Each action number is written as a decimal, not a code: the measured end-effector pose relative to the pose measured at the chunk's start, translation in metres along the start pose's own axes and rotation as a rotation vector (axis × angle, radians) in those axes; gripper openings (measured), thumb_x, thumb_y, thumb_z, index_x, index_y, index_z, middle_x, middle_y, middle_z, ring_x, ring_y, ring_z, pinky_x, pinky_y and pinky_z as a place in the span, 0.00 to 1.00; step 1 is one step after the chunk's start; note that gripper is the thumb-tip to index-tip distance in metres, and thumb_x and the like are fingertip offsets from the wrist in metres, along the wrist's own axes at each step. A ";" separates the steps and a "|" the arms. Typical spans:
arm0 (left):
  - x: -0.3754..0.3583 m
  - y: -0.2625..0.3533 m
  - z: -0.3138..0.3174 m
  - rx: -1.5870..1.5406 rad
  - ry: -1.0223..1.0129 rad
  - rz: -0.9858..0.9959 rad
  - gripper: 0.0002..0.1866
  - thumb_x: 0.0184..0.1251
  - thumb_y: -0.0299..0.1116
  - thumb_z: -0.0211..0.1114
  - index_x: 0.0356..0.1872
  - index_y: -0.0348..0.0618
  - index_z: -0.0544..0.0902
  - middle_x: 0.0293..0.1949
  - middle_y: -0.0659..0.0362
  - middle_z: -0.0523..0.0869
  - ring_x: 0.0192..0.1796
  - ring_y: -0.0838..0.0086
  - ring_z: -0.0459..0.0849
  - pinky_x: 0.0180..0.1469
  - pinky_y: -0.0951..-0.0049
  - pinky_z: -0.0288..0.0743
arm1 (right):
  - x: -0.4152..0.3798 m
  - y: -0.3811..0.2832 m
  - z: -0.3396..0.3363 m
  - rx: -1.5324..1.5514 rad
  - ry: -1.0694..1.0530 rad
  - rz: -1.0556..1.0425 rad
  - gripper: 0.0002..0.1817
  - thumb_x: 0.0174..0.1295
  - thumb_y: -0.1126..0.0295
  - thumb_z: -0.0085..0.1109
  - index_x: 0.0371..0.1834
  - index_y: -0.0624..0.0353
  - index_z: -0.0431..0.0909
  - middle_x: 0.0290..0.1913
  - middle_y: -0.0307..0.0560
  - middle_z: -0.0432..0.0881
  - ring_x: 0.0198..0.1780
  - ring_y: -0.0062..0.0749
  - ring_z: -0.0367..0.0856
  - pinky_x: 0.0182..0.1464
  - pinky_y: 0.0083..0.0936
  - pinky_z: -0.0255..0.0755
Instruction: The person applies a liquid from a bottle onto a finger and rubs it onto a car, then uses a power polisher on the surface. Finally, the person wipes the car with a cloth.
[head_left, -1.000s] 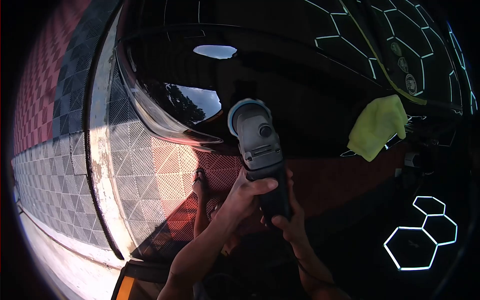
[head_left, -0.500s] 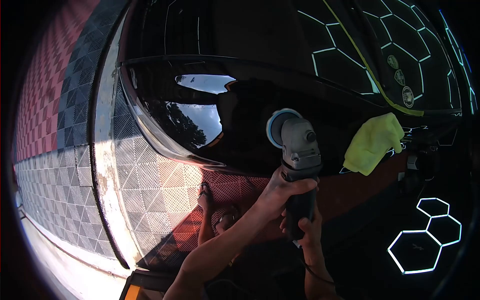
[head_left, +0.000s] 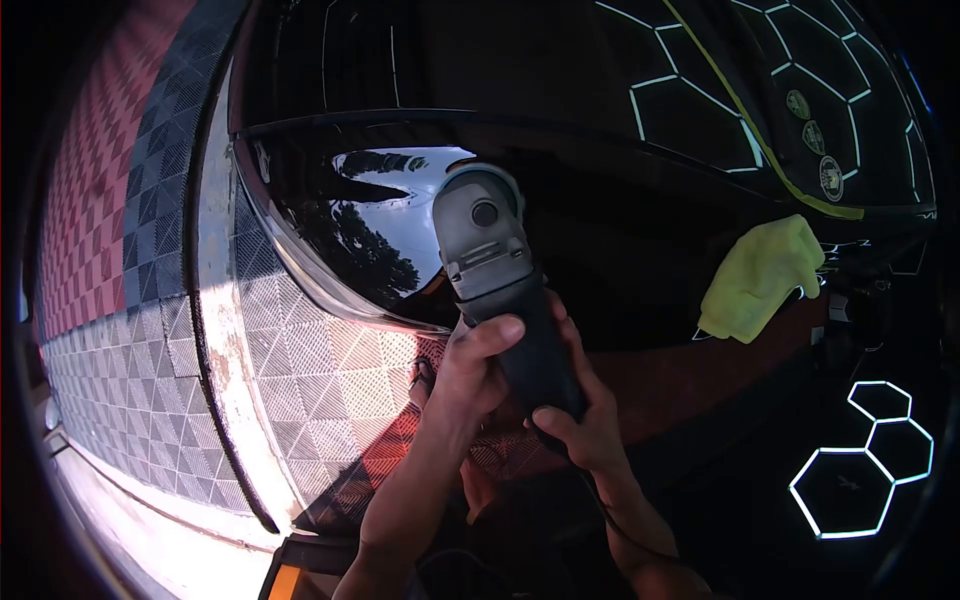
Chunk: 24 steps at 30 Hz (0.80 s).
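Note:
My left hand [head_left: 478,365] is wrapped around the front of a polisher [head_left: 490,245], just behind its grey head, with the thumb on top. The fingers of my right hand [head_left: 585,415] close around the rear of its black body. The round pad [head_left: 508,180], mostly hidden under the head, appears to rest on a glossy black car panel [head_left: 610,260], beside bright reflections of sky and trees. A cord trails from the tool along my right forearm. To the right, a yellow-green microfiber cloth [head_left: 762,280] hangs over the panel's lower edge.
Yellow tape [head_left: 730,85] runs along the car near several round stickers [head_left: 813,138]. Patterned floor tiles [head_left: 310,355] lie below, with a pale strip [head_left: 225,330] across them. A black and orange object [head_left: 285,580] is at the lower left. My foot [head_left: 422,378] shows beneath the car's edge.
Both hands have carried the polisher leftward and slightly up across the panel, to the edge of the sky reflection. The tool now tilts to the left. The cloth still hangs in place.

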<state>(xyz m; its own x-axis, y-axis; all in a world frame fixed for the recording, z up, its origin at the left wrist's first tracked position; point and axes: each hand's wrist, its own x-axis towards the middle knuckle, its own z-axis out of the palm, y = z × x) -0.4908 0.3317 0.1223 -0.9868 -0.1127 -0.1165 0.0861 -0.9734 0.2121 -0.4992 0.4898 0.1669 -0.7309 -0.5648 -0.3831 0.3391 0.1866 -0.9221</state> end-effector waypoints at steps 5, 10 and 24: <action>-0.003 -0.020 0.017 0.114 0.042 -0.146 0.34 0.52 0.37 0.73 0.60 0.36 0.70 0.45 0.50 0.82 0.47 0.61 0.85 0.49 0.62 0.83 | -0.022 0.013 -0.018 0.046 0.093 -0.039 0.54 0.53 0.60 0.71 0.79 0.68 0.49 0.75 0.60 0.63 0.76 0.41 0.61 0.73 0.32 0.57; -0.006 -0.002 0.018 0.099 0.082 -0.148 0.34 0.53 0.37 0.73 0.60 0.37 0.70 0.46 0.50 0.82 0.49 0.61 0.85 0.51 0.62 0.83 | -0.012 0.006 -0.006 0.002 0.067 -0.035 0.53 0.54 0.59 0.70 0.78 0.68 0.49 0.74 0.60 0.63 0.75 0.41 0.62 0.73 0.33 0.58; -0.016 0.014 0.020 0.066 0.109 -0.149 0.27 0.55 0.36 0.73 0.54 0.36 0.75 0.44 0.52 0.83 0.46 0.65 0.86 0.49 0.67 0.82 | -0.017 0.001 0.019 -0.001 0.146 0.072 0.64 0.50 0.39 0.70 0.80 0.63 0.43 0.31 0.45 0.80 0.27 0.26 0.83 0.27 0.20 0.78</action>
<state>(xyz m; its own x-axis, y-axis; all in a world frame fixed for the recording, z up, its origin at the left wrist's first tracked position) -0.4760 0.3235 0.1463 -0.9669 0.0072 -0.2550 -0.0726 -0.9661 0.2477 -0.4755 0.4840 0.1733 -0.7832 -0.4273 -0.4516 0.3927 0.2232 -0.8922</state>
